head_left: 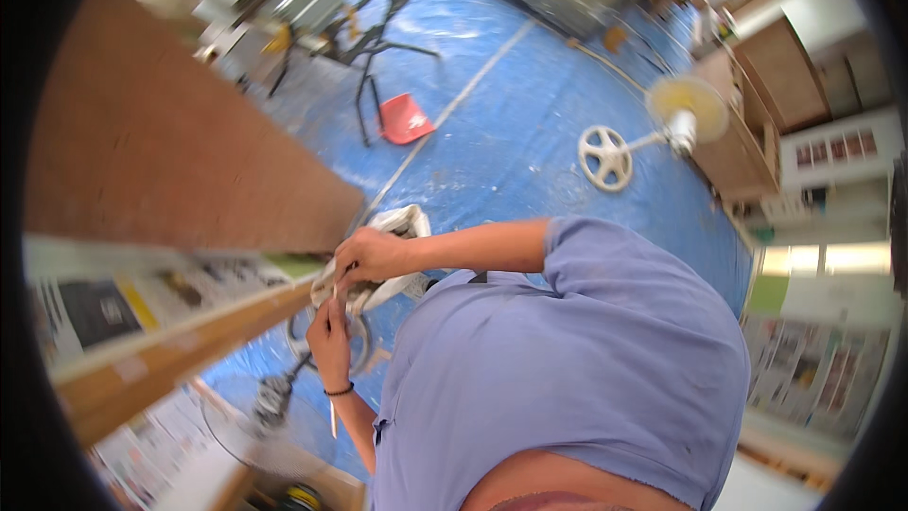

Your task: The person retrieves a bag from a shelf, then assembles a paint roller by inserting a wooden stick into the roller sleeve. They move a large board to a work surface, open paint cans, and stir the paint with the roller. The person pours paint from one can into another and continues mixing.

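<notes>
Head view: white cloth (402, 227), crumpled, gripped at the end of a wooden surface (180, 345), just above a blue floor sheet (511, 147). Right hand (372, 256) clenched over the cloth, forearm running in from the right out of a lilac short sleeve (605, 255). Left hand (330, 332) just below, fingers pinched round a thin pale stick (333, 416), upper tip touching the cloth, lower end hanging past the wrist; black band (339, 390) around that wrist. Lilac shirt (567, 388) filling the lower middle of the frame.

Beneath the hands, a round metal ring (359, 341) half hidden behind the left one. Down-left of that, a small dark tool (272, 397) lying on the sheet. Along the surface, newspaper pages (113, 303) spread flat behind its wooden edge. Above them, a broad brown board (161, 151) slanting from top left toward the cloth.

Farther out on the blue sheet: a red plastic scoop-shaped piece (405, 119), beside it a black metal stand (374, 38), well apart from the hands. To the right, a white fan (662, 128) lying on its side, round wheel-like base toward the middle, yellowish head toward a wooden cabinet (757, 123). More newspaper (823, 369) lining the far right edge.
</notes>
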A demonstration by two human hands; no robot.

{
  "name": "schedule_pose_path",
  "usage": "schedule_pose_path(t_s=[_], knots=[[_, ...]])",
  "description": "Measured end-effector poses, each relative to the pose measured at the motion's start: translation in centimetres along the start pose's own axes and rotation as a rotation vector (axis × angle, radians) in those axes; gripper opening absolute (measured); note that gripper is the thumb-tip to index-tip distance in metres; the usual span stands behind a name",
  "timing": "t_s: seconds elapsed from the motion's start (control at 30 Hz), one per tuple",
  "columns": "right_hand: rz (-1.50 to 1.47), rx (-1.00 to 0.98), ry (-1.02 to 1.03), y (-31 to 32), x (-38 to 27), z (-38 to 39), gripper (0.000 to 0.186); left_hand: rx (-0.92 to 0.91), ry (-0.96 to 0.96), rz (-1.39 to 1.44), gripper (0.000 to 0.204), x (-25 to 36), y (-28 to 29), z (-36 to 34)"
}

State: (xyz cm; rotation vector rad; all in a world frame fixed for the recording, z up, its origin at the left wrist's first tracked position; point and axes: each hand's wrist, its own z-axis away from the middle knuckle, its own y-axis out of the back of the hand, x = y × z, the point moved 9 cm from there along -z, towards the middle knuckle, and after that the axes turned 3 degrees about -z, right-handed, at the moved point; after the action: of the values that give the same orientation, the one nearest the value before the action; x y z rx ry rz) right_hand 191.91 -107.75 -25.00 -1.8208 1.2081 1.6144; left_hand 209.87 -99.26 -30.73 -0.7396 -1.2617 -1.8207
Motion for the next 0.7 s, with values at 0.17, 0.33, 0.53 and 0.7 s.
schedule_pose_path(t_s=[0.17,0.33,0.53,0.7], knots=[[-0.053,0.054,-0.034,3.8,-1.0,2.1,0.013,-0.097,-0.032,0.096,0.034,5.7,-1.6,-1.0],[-0.21,0.273,-0.127,9.6,0.3,5.8,0.015,-0.119,-0.151,0.07,0.034,12.0,-6.5,-3.7],[-0.844,0.477,-0.342,17.9,6.3,13.1,0.019,0.001,-0.61,-0.327,0.029,26.2,-16.3,-3.7],[-0.986,0.655,-0.291,28.3,4.0,22.3,0.024,-0.069,-0.609,-0.175,0.03,31.9,-27.2,-6.3]])
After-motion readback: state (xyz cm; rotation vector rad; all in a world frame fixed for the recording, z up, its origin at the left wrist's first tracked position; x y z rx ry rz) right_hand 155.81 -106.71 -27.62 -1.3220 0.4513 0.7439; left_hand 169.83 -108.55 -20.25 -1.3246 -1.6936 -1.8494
